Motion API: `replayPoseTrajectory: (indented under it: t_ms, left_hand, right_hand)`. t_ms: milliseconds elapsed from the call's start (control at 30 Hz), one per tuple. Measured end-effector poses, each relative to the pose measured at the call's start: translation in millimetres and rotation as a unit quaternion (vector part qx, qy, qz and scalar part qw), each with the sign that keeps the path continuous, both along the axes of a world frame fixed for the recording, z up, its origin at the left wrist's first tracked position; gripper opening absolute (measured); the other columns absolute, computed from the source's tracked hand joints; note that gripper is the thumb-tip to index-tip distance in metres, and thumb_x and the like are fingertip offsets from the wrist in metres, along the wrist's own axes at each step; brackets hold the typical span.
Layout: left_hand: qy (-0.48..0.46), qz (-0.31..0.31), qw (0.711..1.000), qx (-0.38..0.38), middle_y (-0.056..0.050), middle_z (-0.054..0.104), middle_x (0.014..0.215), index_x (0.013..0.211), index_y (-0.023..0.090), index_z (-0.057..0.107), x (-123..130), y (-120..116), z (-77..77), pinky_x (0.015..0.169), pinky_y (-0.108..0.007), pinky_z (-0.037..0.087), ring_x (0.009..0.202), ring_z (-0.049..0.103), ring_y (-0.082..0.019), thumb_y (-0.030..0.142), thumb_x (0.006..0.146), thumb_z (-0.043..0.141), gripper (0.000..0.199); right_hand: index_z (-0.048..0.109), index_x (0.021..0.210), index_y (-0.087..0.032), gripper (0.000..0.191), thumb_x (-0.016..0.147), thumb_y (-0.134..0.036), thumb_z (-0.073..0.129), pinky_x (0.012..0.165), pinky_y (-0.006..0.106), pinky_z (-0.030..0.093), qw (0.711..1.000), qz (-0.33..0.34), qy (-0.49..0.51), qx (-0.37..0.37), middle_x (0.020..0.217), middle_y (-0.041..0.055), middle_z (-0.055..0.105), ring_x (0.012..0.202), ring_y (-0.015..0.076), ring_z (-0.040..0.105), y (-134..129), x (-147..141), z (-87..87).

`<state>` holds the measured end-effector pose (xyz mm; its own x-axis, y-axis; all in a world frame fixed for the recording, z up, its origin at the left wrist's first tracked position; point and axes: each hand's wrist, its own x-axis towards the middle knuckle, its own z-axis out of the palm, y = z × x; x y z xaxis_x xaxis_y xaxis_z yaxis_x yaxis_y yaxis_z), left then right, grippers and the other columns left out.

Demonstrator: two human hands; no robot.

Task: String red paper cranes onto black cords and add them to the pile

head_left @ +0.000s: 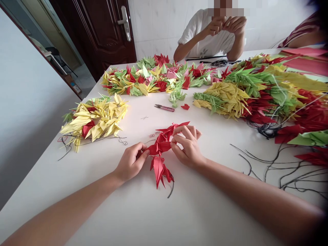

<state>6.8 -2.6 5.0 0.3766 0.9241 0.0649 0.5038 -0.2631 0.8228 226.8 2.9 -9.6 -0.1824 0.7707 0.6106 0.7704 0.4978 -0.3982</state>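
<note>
Between my hands, at the middle of the table, is a red paper crane (pixel 163 146) with its wings spread. My left hand (pixel 132 160) pinches one wing tip between thumb and forefinger. The opposite wing is pinched by my right hand (pixel 188 145). More red folded cranes (pixel 166 131) lie just beyond, partly behind my right fingers. Nearer to me, several red cranes (pixel 158 167) hang together in a cluster on the table, and a black cord (pixel 171 189) trails from them.
Strung yellow cranes (pixel 107 116) lie at left. A long pile of mixed cranes (pixel 153 77) runs along the back, with more strings (pixel 230 99) at right. Thread snips (pixel 164 108) rest mid-table. Black cords (pixel 279 167) spread at right. A person (pixel 207 34) sits opposite, hands raised.
</note>
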Motion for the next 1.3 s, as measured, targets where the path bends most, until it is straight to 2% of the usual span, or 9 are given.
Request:
replayPoseTrajectory:
  t_ms: [200, 267, 467, 600, 800, 933, 1133, 1233, 1300]
  left_hand:
    - [-0.006, -0.013, 1.000, -0.005, 0.002, 0.052, 0.064, 0.075, 0.018, 0.053, -1.0, 0.9, -1.3, 0.056, -0.023, 0.036, 0.058, 0.044, -0.011, 0.029, 0.091, 0.046, 0.022]
    - [-0.013, -0.021, 1.000, -0.015, 0.001, 0.057, 0.068, 0.077, 0.018, 0.056, -1.2, 1.3, -2.2, 0.059, -0.024, 0.039, 0.062, 0.048, -0.012, 0.030, 0.092, 0.045, 0.023]
    - [-0.014, -0.035, 0.999, -0.021, -0.003, 0.066, 0.081, 0.092, 0.018, 0.062, -0.1, 2.1, -2.0, 0.068, -0.026, 0.045, 0.074, 0.059, -0.016, 0.032, 0.096, 0.039, 0.027]
    - [0.008, -0.068, 0.998, -0.017, -0.003, 0.070, 0.088, 0.102, 0.020, 0.064, 0.1, 2.2, -0.2, 0.072, -0.025, 0.047, 0.077, 0.063, -0.017, 0.029, 0.095, 0.041, 0.026]
    - [0.033, -0.109, 0.993, -0.016, -0.003, 0.069, 0.079, 0.096, 0.019, 0.068, -2.0, 0.6, 0.4, 0.065, -0.024, 0.045, 0.068, 0.059, -0.014, 0.024, 0.091, 0.041, 0.028]
    - [0.047, -0.122, 0.991, 0.017, -0.001, 0.063, 0.066, 0.087, 0.017, 0.068, -3.2, -1.0, -0.3, 0.053, -0.023, 0.038, 0.053, 0.048, -0.011, 0.022, 0.084, 0.046, 0.023]
    - [0.031, -0.170, 0.983, 0.055, 0.000, 0.057, 0.063, 0.084, 0.015, 0.067, -6.2, -0.5, 1.0, 0.053, -0.023, 0.037, 0.055, 0.047, -0.011, 0.024, 0.075, 0.052, 0.019]
    - [0.024, -0.167, 0.985, 0.029, 0.001, 0.054, 0.061, 0.082, 0.015, 0.066, -7.1, 0.1, 0.1, 0.051, -0.023, 0.034, 0.053, 0.044, -0.010, 0.027, 0.078, 0.051, 0.020]
    - [0.020, -0.153, 0.988, 0.012, 0.002, 0.052, 0.059, 0.078, 0.015, 0.064, -6.8, 0.5, -1.2, 0.049, -0.023, 0.032, 0.050, 0.040, -0.009, 0.028, 0.080, 0.049, 0.020]
  right_hand:
    - [0.053, 0.072, -0.020, 0.020, 0.087, -0.019, 0.040, 0.078, 0.041, 0.027, 0.999, 0.040, 0.002, 0.006, 0.080, 0.0042, 0.060, 0.088, 0.0214, 0.046, 0.4, 4.3, 2.1]
    - [0.059, 0.084, -0.022, 0.020, 0.085, -0.014, 0.041, 0.080, 0.041, 0.028, 1.000, 0.016, -0.016, -0.011, 0.089, 0.0044, 0.063, 0.093, 0.0223, 0.047, 1.9, 4.1, -0.3]
    - [0.057, 0.125, -0.034, 0.061, 0.073, -0.004, 0.045, 0.082, 0.044, 0.029, 0.992, 0.003, -0.116, -0.050, 0.126, 0.0022, 0.057, 0.112, 0.0283, 0.040, 7.8, 0.6, -7.6]
    - [0.061, 0.121, -0.036, 0.051, 0.079, -0.009, 0.048, 0.081, 0.045, 0.028, 0.988, 0.022, -0.141, -0.049, 0.134, 0.0009, 0.054, 0.113, 0.0310, 0.038, 8.5, 0.0, -8.4]
    - [0.059, 0.125, -0.033, 0.049, 0.082, -0.012, 0.049, 0.084, 0.049, 0.027, 0.990, -0.004, -0.131, -0.056, 0.126, 0.0035, 0.057, 0.111, 0.0306, 0.038, 8.1, 0.0, -9.5]
    - [0.058, 0.123, -0.030, 0.048, 0.080, -0.012, 0.047, 0.083, 0.048, 0.027, 0.991, -0.007, -0.124, -0.055, 0.127, 0.0049, 0.056, 0.110, 0.0308, 0.038, 8.3, -0.7, -9.5]
    - [0.052, 0.122, -0.026, 0.054, 0.074, -0.005, 0.039, 0.082, 0.044, 0.025, 0.996, 0.023, -0.088, -0.024, 0.124, 0.0058, 0.056, 0.107, 0.0278, 0.040, 3.5, 1.7, -3.7]
    - [0.053, 0.108, -0.021, 0.031, 0.079, -0.018, 0.043, 0.081, 0.041, 0.025, 0.997, 0.045, -0.064, 0.004, 0.111, 0.0079, 0.058, 0.100, 0.0258, 0.042, 1.1, 2.3, -1.4]
    - [0.054, 0.093, -0.020, 0.018, 0.079, -0.032, 0.051, 0.079, 0.040, 0.024, 0.998, 0.024, -0.062, 0.018, 0.101, 0.0075, 0.059, 0.097, 0.0257, 0.042, 1.3, 1.2, -2.7]
